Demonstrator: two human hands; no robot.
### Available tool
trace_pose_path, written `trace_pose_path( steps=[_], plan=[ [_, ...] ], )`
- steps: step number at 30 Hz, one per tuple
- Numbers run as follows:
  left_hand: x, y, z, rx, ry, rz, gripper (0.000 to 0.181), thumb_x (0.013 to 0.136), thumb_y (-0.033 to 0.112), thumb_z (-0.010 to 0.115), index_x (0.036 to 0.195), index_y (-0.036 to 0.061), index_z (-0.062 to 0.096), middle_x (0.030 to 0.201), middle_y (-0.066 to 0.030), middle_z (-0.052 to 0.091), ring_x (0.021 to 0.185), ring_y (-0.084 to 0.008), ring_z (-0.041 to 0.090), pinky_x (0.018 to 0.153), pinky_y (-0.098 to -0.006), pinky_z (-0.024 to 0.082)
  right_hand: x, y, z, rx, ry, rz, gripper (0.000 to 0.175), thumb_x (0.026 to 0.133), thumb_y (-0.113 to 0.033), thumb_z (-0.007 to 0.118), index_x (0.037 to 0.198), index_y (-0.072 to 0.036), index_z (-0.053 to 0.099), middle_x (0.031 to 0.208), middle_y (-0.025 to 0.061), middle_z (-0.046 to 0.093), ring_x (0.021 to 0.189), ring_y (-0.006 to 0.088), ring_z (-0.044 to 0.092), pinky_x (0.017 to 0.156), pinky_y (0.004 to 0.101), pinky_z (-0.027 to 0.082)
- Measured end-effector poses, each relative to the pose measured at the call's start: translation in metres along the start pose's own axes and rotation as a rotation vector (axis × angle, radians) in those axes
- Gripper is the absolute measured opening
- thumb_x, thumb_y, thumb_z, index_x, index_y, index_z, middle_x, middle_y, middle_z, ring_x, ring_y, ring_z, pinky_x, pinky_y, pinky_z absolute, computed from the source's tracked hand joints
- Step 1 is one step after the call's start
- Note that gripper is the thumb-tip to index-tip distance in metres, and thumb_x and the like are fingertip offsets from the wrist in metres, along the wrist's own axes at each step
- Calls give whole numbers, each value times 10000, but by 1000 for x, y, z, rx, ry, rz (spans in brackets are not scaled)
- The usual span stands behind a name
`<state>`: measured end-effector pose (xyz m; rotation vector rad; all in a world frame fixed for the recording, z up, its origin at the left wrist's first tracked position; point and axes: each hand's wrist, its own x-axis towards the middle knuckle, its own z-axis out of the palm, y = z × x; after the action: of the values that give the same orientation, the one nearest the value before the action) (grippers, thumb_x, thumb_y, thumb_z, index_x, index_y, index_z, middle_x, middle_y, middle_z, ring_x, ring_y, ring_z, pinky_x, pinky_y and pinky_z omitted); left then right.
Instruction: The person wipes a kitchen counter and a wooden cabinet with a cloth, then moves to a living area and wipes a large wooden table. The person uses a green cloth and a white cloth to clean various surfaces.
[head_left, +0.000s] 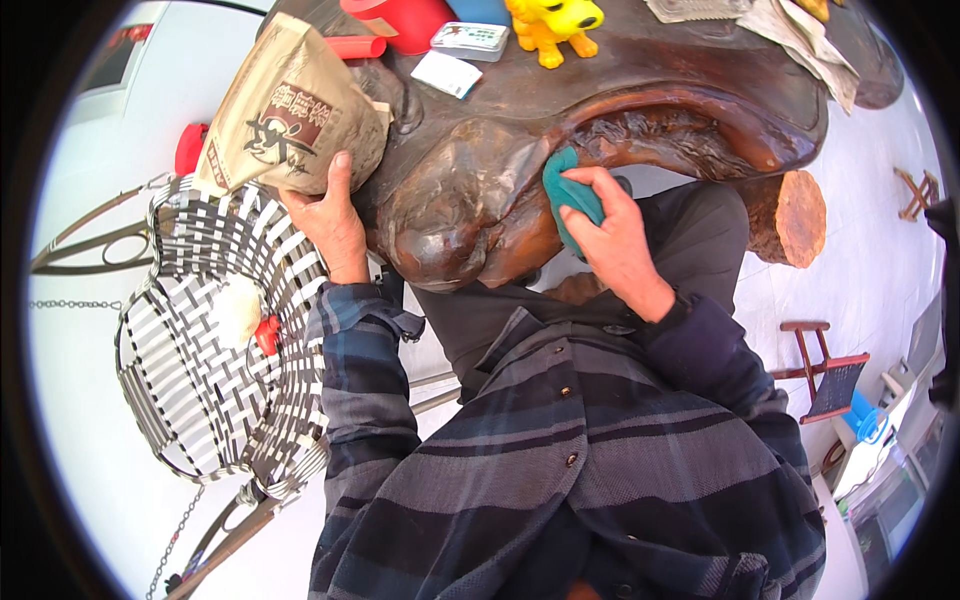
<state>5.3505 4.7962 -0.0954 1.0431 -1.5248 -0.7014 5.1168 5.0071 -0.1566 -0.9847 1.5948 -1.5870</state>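
Observation:
A folded green cloth (571, 196) is in my right hand (619, 240), pressed against the front edge of a dark, glossy carved-wood table (495, 90). The cloth lies beside a rounded knot in the wood. My left hand (334, 217) grips the lower edge of a tan paper bag (300, 112), thumb on its printed front. That bag leans at the table's left side and bears writing and a dark drawing. The fingers behind it are hidden.
Along the table's back are a red container (401, 22), a clear plastic box (471, 39), a white card (446, 73), a yellow toy dog (555, 30) and crumpled paper (802, 45). A woven hanging chair (202, 360) is at left; a folding stool (832, 375) stands right.

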Motion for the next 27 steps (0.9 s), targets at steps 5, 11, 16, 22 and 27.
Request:
trace_pose_path(
  steps=[5,11,16,22,27],
  plan=[
    [1,-1,-2,1,-11,37,606,824,106,847,1317,-30,521,1246,-126,623,1117,-207,599,991,-337,472,39,-9,-28,-111,307,-240,311,921,-5,653,1228,-25,612,1125,109,626,1017,210,616,901,316,495],
    [3,-4,-2,-55,-13,21,622,814,101,850,1325,-26,518,1254,-118,622,1124,-207,600,999,-344,472,53,-33,17,-675,-79,-364,493,808,-40,713,1292,-94,631,1331,117,622,1355,352,500,1203,509,311],
    [2,-5,-3,-23,-3,9,629,812,93,851,1330,-24,513,1258,-118,620,1123,-203,602,996,-343,476,25,-37,55,-313,-271,-572,537,743,-14,722,1267,-93,640,1321,121,630,1307,316,548,1180,496,353],
    [1,-3,-2,-33,-26,7,609,837,131,844,1327,-30,521,1268,-124,619,1125,-202,597,1009,-342,465,84,-32,17,-604,-338,-804,473,717,106,612,1149,-77,674,1088,95,661,1051,303,621,895,415,495],
    [1,-1,-3,-15,-7,17,586,825,102,841,1311,-17,537,1241,-111,631,1106,-195,606,992,-339,475,124,-39,-8,-977,122,-597,304,786,-8,637,1075,-98,669,936,93,621,930,317,596,795,437,486]
  ],
)
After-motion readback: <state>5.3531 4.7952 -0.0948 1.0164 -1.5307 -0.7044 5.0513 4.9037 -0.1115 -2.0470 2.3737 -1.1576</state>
